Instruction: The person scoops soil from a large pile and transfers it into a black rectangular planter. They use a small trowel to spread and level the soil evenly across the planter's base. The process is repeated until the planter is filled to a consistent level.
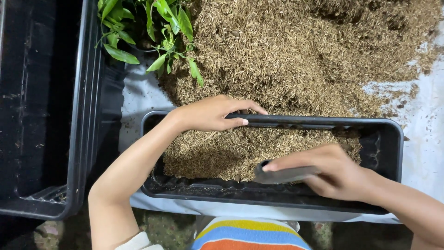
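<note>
At the far left a large black crate (69,139) stands beside a leafy green plant (148,32). The left hand (210,113) clamps the far rim of the long black planter trough (277,192), thumb inside, steadying it on the white sheet (425,134). The trough is partly filled with rice-husk mix (217,153), the same as the heap (296,51) behind. The right hand (333,171) grips a dark scoop (282,175) at the near wall. Spreading goes best with level strokes and that rim held firm. The scoop's blade is hidden by the fingers, the trough's floor by the fill, and the crate's contents are too dark to read.
</note>
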